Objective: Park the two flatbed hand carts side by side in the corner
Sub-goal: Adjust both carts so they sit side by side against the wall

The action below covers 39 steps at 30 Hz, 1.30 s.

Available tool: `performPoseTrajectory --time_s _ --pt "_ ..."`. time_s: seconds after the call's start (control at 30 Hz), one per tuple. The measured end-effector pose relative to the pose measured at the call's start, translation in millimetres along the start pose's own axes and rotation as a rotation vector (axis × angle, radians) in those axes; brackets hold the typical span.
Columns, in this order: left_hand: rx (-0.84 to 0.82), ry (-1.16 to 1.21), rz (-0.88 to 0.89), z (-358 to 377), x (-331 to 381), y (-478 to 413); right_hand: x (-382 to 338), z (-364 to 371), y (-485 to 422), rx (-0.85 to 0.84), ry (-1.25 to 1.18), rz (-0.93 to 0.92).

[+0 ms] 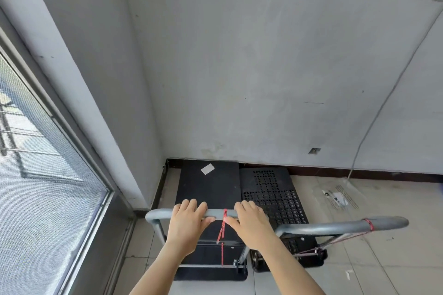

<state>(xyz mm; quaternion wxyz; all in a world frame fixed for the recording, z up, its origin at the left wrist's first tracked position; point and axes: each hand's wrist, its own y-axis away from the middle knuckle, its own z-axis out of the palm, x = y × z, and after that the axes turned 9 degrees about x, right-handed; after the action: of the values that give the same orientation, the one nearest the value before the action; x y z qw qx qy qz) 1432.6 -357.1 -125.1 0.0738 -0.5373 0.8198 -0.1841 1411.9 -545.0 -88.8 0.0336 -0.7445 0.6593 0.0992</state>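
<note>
Grey plaster walls (239, 67) meet in the corner ahead, with a big screened window (36, 175) running down the left and pale floor tiles (383, 258) underfoot. Both carts are already nosed in against the dark skirting, side by side and nearly touching. The solid-deck cart (208, 187) sits nearest the corner, a white label on its black platform; the perforated-deck cart (273, 196) stands just to its right, its far edge a little short of the wall. Each has a grey tubular handle with red cord tied round it.

The person stands behind the left cart. The left hand (189, 223) and the right hand (249, 223) both lie over the handle bar (218, 212), fingers curled across the top and thumbs underneath, so they look closed on it, though how firmly they squeeze is hard to judge from this angle.

These carts should roll easily on their castors, empty and fairly light, but the stiff steel handle is the only sensible hold; a wide two-handed grip keeps the deck from swinging. The folding handle may wobble at its hinge. What seems left is a small nudge to square the decks, and minding the thin cable (374, 122) hanging down the right wall
</note>
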Motion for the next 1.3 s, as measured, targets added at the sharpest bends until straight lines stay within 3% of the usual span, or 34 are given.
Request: performPoseTrajectory --time_s 0.13,0.33,0.67,0.93,1.1,1.3 --pt "0.022 -0.019 -0.001 -2 -2 2 -27 9 -3 0.141 0.115 0.007" --pt "0.068 -0.012 -0.113 -5 6 1 -45 17 0 0.358 0.107 0.203" --pt "0.043 -0.006 -0.120 -4 8 5 -50 25 1 0.398 0.086 0.262" --pt "-0.110 -0.026 -0.088 -16 22 2 -47 14 7 0.254 0.068 0.284" --pt "-0.151 0.014 -0.106 -41 45 -20 -32 -19 10 0.238 0.043 0.195" --pt "-0.042 0.126 -0.211 -90 89 -76 9 -100 12 0.338 0.068 0.180"
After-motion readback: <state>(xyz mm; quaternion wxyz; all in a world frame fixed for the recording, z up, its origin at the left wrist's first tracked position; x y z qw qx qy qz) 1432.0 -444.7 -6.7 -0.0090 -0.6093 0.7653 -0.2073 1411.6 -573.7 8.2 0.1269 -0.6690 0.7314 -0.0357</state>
